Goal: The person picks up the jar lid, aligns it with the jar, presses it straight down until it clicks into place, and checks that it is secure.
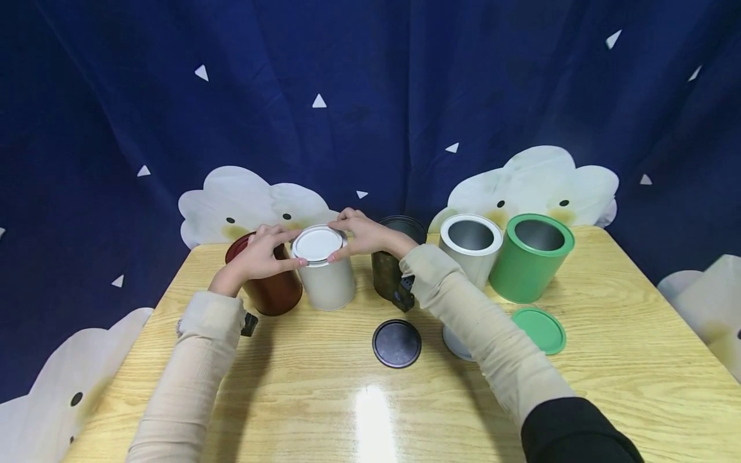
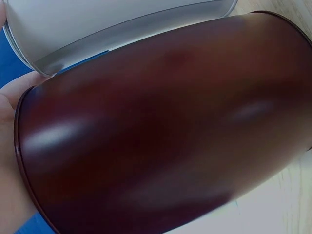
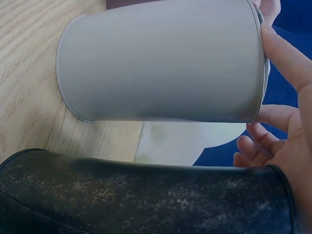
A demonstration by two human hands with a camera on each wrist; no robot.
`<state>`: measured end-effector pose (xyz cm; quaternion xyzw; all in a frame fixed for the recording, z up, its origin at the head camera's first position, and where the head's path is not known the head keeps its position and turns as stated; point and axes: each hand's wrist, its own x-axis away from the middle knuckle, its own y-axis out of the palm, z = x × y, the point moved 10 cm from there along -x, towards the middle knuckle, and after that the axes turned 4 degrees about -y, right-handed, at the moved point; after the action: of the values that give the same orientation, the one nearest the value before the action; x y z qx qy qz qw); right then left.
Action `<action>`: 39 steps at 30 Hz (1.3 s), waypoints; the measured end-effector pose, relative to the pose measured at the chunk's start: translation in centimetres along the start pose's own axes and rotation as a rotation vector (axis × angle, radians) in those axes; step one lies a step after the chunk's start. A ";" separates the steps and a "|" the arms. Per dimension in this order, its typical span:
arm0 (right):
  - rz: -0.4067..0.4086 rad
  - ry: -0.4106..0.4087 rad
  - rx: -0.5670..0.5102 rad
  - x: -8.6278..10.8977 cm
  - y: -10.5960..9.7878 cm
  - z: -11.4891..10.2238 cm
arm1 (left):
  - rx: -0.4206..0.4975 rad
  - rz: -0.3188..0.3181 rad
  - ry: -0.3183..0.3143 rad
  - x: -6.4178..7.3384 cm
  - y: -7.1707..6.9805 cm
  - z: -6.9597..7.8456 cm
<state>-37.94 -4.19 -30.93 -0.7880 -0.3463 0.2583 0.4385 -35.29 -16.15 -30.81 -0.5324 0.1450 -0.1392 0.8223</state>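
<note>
A white can [image 1: 329, 286] stands upright left of the table's middle, with a white lid [image 1: 318, 244] lying over its mouth. Thumb and forefinger of my left hand [image 1: 263, 256] grip the lid's rim from the left. My right hand [image 1: 365, 235] holds the rim from the opposite side, its thumb in front and fingers behind. The right wrist view shows that thumb [image 3: 287, 56] at the rim of the white can [image 3: 161, 63]. Whether the lid is fully seated cannot be made out. Beneath my left hand stands a dark red can [image 1: 272, 292], its top partly hidden.
A black can [image 1: 384, 273] is partly behind my right wrist. Further right stand an open white can [image 1: 477, 263] and an open green can [image 1: 523, 273]. A black lid [image 1: 396, 343], a partly covered white lid [image 1: 456, 346] and a green lid [image 1: 541, 329] lie in front.
</note>
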 end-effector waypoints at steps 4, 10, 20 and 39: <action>0.003 -0.004 -0.001 0.0 0.0 0.0 | -0.004 -0.001 0.003 0.0 0.0 0.0; 0.004 -0.008 -0.002 0.0 0.0 0.0 | 0.000 0.018 0.015 0.0 -0.1 0.2; 0.082 -0.022 0.005 0.2 -0.6 0.1 | 0.040 0.056 0.027 0.0 -0.3 0.2; 0.087 0.022 0.001 0.0 -0.5 0.6 | 0.033 0.027 -0.063 -0.2 -0.5 0.2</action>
<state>-38.53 -3.69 -30.79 -0.8048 -0.3068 0.2688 0.4312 -35.47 -16.13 -30.24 -0.5209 0.1238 -0.1139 0.8369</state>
